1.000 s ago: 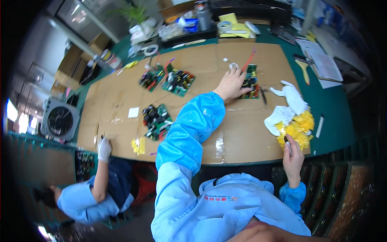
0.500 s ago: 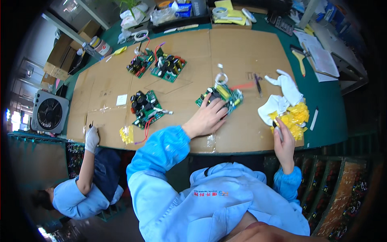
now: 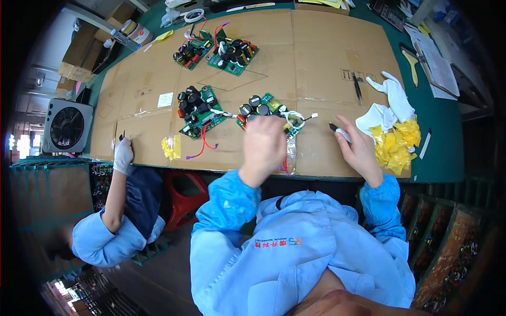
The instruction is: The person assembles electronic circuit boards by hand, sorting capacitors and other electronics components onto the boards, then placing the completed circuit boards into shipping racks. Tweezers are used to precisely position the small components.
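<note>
My left hand (image 3: 265, 145) is raised in front of a green circuit board (image 3: 274, 102) and smeared by motion; its fingers look curled, but any contents are hidden. The board carries black capacitors, a white cable coil (image 3: 293, 122) and red wires. My right hand (image 3: 361, 152) pinches a small white tool with a dark tip (image 3: 342, 134), above the cardboard (image 3: 321, 152) to the right of the board. Close by on its right are a pile of yellow tape pieces (image 3: 396, 150) and white gloves (image 3: 398, 100). Another similar board (image 3: 203, 113) lies left of my left hand.
Two more boards (image 3: 233, 55) sit farther back. Black tweezers (image 3: 357, 87) lie on the cardboard, with a yellow-handled brush (image 3: 411, 66) beyond its right edge. A co-worker's gloved hand (image 3: 123, 155) rests at the left edge. A red stool (image 3: 184, 197) stands below.
The nearest board has been turned and now lies closer to the neighbouring board. My left hand has come off it toward me. My right hand has shifted left, away from the yellow pile.
</note>
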Action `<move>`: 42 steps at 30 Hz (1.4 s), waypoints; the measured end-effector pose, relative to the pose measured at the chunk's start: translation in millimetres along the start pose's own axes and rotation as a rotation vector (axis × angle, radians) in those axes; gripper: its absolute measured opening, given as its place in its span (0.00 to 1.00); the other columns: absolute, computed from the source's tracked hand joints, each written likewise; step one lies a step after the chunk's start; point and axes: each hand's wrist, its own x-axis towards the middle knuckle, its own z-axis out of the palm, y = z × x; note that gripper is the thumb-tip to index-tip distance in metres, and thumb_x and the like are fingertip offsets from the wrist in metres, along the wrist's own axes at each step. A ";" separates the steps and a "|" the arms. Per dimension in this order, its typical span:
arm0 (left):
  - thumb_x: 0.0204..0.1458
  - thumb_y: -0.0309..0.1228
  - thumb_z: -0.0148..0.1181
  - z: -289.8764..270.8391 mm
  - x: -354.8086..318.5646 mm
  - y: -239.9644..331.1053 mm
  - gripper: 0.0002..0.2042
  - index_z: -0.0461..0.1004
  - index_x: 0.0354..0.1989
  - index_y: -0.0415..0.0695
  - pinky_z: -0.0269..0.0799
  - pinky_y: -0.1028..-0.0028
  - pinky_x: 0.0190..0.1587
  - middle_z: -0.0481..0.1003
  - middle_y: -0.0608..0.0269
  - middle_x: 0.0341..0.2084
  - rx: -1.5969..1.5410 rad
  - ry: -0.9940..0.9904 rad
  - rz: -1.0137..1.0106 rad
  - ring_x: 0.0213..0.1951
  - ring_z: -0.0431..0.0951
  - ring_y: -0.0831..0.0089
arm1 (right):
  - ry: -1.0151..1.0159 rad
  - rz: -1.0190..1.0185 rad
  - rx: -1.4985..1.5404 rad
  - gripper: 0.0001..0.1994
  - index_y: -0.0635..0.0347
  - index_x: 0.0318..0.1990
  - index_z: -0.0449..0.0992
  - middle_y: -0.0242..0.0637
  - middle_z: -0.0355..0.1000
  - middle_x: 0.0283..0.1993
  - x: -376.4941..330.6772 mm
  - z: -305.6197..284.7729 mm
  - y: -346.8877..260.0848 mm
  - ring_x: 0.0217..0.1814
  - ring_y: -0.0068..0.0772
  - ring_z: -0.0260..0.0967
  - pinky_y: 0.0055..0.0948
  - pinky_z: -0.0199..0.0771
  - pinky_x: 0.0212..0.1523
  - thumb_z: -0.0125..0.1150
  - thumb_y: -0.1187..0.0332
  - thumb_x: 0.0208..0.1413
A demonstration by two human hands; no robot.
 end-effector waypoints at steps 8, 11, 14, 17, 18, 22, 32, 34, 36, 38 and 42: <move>0.45 0.26 0.59 75.3 -26.2 29.4 0.18 0.70 0.46 0.34 0.66 0.63 0.44 0.70 0.51 0.37 0.563 -0.220 -0.009 0.41 0.71 0.57 | 0.025 -0.040 -0.011 0.18 0.51 0.59 0.71 0.48 0.77 0.41 -1.3 2.7 -0.2 0.35 0.52 0.76 0.42 0.75 0.35 0.57 0.64 0.61; 0.43 0.23 0.56 59.7 -41.9 35.8 0.16 0.69 0.44 0.34 0.66 0.65 0.44 0.70 0.51 0.36 0.135 -0.244 0.194 0.40 0.71 0.58 | 0.017 -0.040 -0.001 0.17 0.53 0.57 0.72 0.47 0.78 0.42 -5.7 -2.0 6.2 0.37 0.51 0.77 0.40 0.76 0.36 0.57 0.65 0.61; 0.44 0.25 0.56 35.7 -46.4 40.6 0.11 0.71 0.38 0.37 0.67 0.64 0.41 0.69 0.53 0.34 0.030 -0.294 0.292 0.38 0.70 0.59 | -0.011 -0.061 0.083 0.17 0.56 0.56 0.73 0.47 0.78 0.43 -12.9 -1.4 10.7 0.39 0.49 0.78 0.38 0.76 0.37 0.58 0.66 0.60; 0.46 0.28 0.59 24.6 -32.7 33.2 0.06 0.75 0.31 0.40 0.67 0.64 0.38 0.72 0.58 0.31 -0.012 -0.321 0.292 0.36 0.71 0.60 | -0.028 -0.019 0.187 0.16 0.58 0.55 0.73 0.46 0.78 0.43 -16.8 -1.7 8.1 0.40 0.47 0.78 0.37 0.77 0.37 0.59 0.67 0.60; 0.48 0.29 0.60 22.5 -17.5 23.1 0.05 0.76 0.30 0.41 0.67 0.64 0.38 0.72 0.58 0.31 -0.015 -0.326 0.260 0.36 0.71 0.59 | -0.030 0.034 0.217 0.16 0.59 0.55 0.73 0.46 0.78 0.43 -17.1 -3.0 6.2 0.40 0.47 0.78 0.37 0.77 0.37 0.60 0.68 0.59; 0.52 0.34 0.62 43.7 43.1 -17.0 0.07 0.78 0.28 0.44 0.67 0.62 0.38 0.73 0.59 0.28 0.032 -0.092 0.199 0.35 0.71 0.56 | -0.077 0.134 0.289 0.15 0.57 0.53 0.74 0.45 0.78 0.43 -20.3 -2.1 -1.1 0.40 0.48 0.78 0.36 0.77 0.38 0.59 0.68 0.60; 0.53 0.41 0.63 57.0 59.5 -25.6 0.15 0.81 0.37 0.40 0.73 0.58 0.38 0.79 0.49 0.28 -0.216 -0.573 -0.081 0.33 0.79 0.51 | -0.386 -0.125 -0.071 0.15 0.47 0.54 0.73 0.39 0.77 0.42 -34.5 9.0 0.1 0.39 0.48 0.75 0.45 0.73 0.34 0.54 0.66 0.60; 0.49 0.36 0.67 36.1 40.9 -24.9 0.16 0.78 0.42 0.37 0.72 0.59 0.43 0.78 0.50 0.37 -0.353 -0.373 0.067 0.41 0.77 0.51 | -0.412 -0.111 -0.043 0.16 0.46 0.56 0.72 0.39 0.76 0.41 -36.1 8.6 -0.4 0.38 0.49 0.75 0.46 0.72 0.34 0.54 0.65 0.60; 0.48 0.32 0.67 9.8 24.7 -9.2 0.17 0.77 0.43 0.36 0.71 0.60 0.46 0.77 0.50 0.40 -0.305 -0.312 0.058 0.44 0.76 0.51 | -0.433 -0.113 -0.036 0.16 0.45 0.56 0.72 0.39 0.76 0.41 -37.7 8.6 -0.3 0.38 0.49 0.75 0.46 0.73 0.33 0.54 0.65 0.60; 0.46 0.29 0.68 -11.8 11.4 7.1 0.18 0.75 0.45 0.36 0.70 0.60 0.49 0.75 0.51 0.44 -0.259 -0.249 0.056 0.47 0.74 0.51 | -0.449 -0.114 -0.034 0.17 0.45 0.56 0.72 0.39 0.76 0.41 -37.2 7.8 -0.6 0.38 0.49 0.75 0.46 0.73 0.33 0.55 0.65 0.60; 0.46 0.26 0.67 -23.7 -24.0 34.6 0.17 0.74 0.45 0.36 0.69 0.59 0.49 0.74 0.51 0.43 -0.056 -0.411 0.056 0.48 0.73 0.53 | -0.481 -0.097 -0.052 0.17 0.45 0.57 0.72 0.39 0.76 0.39 -35.9 7.9 -2.0 0.37 0.49 0.75 0.46 0.73 0.31 0.55 0.65 0.60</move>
